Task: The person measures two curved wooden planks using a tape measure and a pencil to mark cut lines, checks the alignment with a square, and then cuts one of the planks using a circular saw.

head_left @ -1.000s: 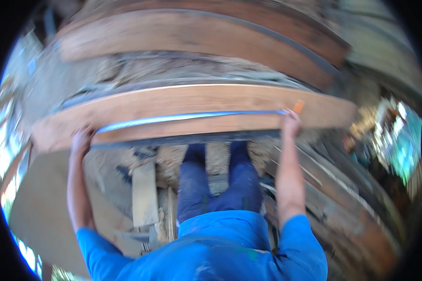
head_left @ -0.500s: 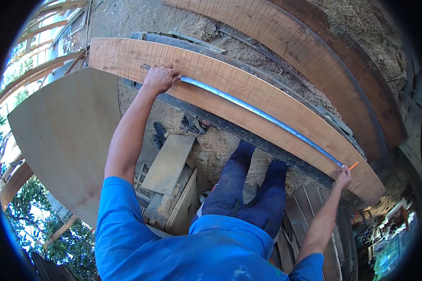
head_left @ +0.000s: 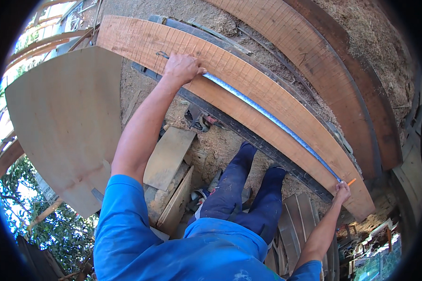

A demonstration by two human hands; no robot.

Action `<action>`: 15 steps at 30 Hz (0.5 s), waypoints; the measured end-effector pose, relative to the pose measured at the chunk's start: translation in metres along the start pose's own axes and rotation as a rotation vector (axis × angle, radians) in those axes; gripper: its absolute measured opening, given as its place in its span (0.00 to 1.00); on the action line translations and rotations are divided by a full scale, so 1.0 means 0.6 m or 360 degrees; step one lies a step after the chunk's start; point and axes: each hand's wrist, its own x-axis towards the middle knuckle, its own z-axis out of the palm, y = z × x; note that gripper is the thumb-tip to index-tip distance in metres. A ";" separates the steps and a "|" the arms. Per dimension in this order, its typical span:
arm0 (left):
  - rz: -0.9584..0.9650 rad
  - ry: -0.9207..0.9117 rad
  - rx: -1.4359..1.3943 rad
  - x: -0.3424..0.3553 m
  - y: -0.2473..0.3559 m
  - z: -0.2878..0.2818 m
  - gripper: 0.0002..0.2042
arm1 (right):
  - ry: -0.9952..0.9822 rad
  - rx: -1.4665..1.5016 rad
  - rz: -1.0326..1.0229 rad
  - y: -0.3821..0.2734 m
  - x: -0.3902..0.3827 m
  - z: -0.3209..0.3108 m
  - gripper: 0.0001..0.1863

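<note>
A long wooden board (head_left: 262, 89) with many cross lines on its face slants away from upper left to lower right in front of me. Stretched along it is the bluish-white blade of a tape measure (head_left: 267, 114). My left hand (head_left: 182, 68) is closed at the blade's left end, resting on the board; its fingers hide the tape's case, and a dark strap loop (head_left: 162, 55) sticks out beyond them. Near the board's right end my right hand (head_left: 342, 191) pinches the other end of the blade, together with an orange pencil (head_left: 351, 181).
Beneath the board runs a dark beam (head_left: 248, 136). A curved plywood panel (head_left: 65, 126) stands at left. A small plank (head_left: 169, 157) lies on a wooden box (head_left: 178, 201) beside my legs. More wide boards (head_left: 314, 65) lie on the sawdust-strewn ground beyond.
The view has turned a little, so the board looks steeper. My left hand appears further right and up in the picture. Both hands still grip the tape, and the pencil stays in my right hand.
</note>
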 end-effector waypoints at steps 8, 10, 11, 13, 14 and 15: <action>-0.0281 0.0002 0.0008 0.019 0.016 0.005 0.22 | 0.0381 -0.1018 -0.0830 -0.028 -0.085 0.026 0.19; -0.0220 -0.0086 -0.0059 0.016 0.021 -0.005 0.21 | 0.0161 -0.0609 -0.1074 -0.056 -0.177 0.105 0.21; -0.0210 -0.0093 -0.0115 0.009 0.020 0.009 0.21 | -0.0312 -0.0350 -0.1168 -0.104 -0.251 0.167 0.20; -0.0294 0.0034 -0.0130 -0.003 0.007 0.026 0.20 | -0.0722 -0.0465 -0.1411 -0.199 -0.411 0.280 0.18; -0.0277 0.0038 -0.0169 -0.007 0.004 0.033 0.20 | -0.1063 -0.0380 -0.1284 -0.256 -0.499 0.324 0.19; -0.0268 0.0054 -0.0193 -0.001 0.010 0.024 0.20 | -0.1196 -0.0397 -0.1661 -0.252 -0.514 0.365 0.23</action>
